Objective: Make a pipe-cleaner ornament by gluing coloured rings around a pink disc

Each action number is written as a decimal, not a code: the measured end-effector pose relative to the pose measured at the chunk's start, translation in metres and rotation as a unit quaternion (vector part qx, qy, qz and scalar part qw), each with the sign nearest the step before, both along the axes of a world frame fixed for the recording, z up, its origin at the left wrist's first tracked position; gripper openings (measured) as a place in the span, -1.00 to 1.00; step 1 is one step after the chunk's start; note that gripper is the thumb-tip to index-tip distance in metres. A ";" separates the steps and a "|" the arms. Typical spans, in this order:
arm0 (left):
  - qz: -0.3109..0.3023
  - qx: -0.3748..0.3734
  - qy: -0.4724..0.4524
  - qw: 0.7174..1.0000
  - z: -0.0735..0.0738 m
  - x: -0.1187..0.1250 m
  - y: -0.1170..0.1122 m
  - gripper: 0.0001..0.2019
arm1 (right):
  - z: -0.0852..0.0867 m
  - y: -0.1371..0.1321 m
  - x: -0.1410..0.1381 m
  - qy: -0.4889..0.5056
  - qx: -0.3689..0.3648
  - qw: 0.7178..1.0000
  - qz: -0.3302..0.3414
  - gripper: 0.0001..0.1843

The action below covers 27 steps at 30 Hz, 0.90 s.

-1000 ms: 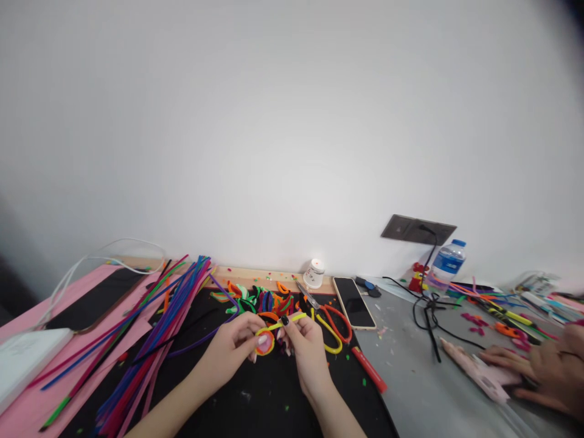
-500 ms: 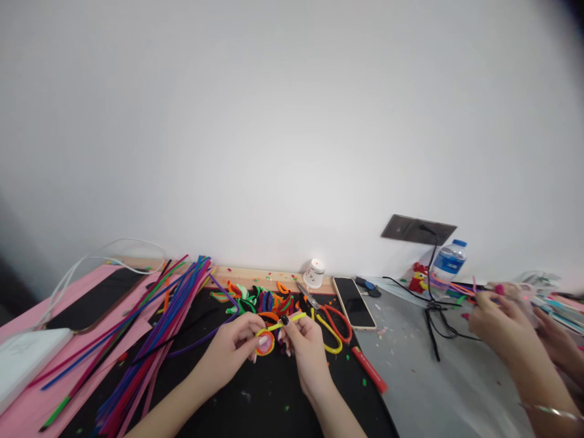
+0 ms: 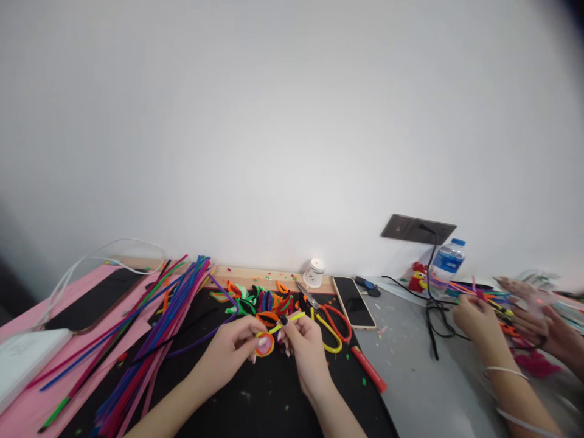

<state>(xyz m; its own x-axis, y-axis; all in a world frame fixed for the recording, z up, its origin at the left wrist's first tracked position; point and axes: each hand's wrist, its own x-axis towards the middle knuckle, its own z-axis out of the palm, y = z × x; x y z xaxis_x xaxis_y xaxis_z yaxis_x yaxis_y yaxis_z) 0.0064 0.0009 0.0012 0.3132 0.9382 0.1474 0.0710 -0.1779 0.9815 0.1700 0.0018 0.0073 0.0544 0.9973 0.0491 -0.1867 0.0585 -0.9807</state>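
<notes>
Low in the middle, my left hand [image 3: 235,350] pinches a small round fuzzy disc [image 3: 264,345] with an orange-yellow rim and a pinkish centre. A short yellow pipe cleaner [image 3: 297,316] runs up from beside the disc, and the fingers of my right hand [image 3: 303,350] close on it. Whether the yellow strip joins the disc I cannot tell. Just beyond both hands lies a pile of bent pipe cleaner pieces [image 3: 246,304] in green, orange and other colours. Scissors [image 3: 345,331] with a red loop and a yellow loop lie right of my right hand.
Long pipe cleaners [image 3: 177,310] are bundled at left, beside a dark phone [image 3: 98,298] on pink sheets. An upturned paper cup [image 3: 314,274], a second phone [image 3: 354,304], a red tube [image 3: 368,368], cables and a water bottle [image 3: 448,263] stand rightward. A co-worker's hands [image 3: 481,325] work at far right.
My hands have barely moved, still holding the disc and the yellow strip. At right, the co-worker's hands have moved apart and one has shifted left.
</notes>
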 end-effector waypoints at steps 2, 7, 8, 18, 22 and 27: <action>-0.001 0.000 0.007 1.000 -0.002 -0.001 0.000 -0.90 | -0.001 0.000 0.000 0.001 -0.001 1.000 0.001 -0.71; 0.000 0.005 0.031 1.000 -0.001 -0.001 -0.004 -0.91 | -0.002 0.000 0.000 0.003 -0.004 1.000 0.007 -0.70; 0.001 0.010 0.037 0.999 0.001 0.000 -0.004 -0.90 | -0.002 0.000 0.000 0.004 -0.004 1.000 0.008 -0.70; -0.015 0.089 0.110 0.990 0.009 0.000 -0.006 -0.80 | -0.002 0.001 -0.001 0.008 -0.006 1.000 0.017 -0.70; -0.027 0.105 0.110 0.988 0.009 0.001 -0.007 -0.80 | -0.002 0.001 -0.001 0.007 -0.007 1.000 0.017 -0.71; -0.024 -0.055 -0.040 0.997 0.007 0.005 -0.004 -0.84 | 0.000 0.001 0.000 0.021 0.002 1.000 0.022 -0.73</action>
<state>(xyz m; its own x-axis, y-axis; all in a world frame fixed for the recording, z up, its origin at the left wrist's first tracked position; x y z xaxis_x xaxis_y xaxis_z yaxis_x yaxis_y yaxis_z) 0.0113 -0.0034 0.0078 0.3489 0.9345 0.0701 -0.0150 -0.0693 0.9975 0.1703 0.0031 0.0076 0.0120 0.9986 0.0514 -0.2307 0.0528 -0.9716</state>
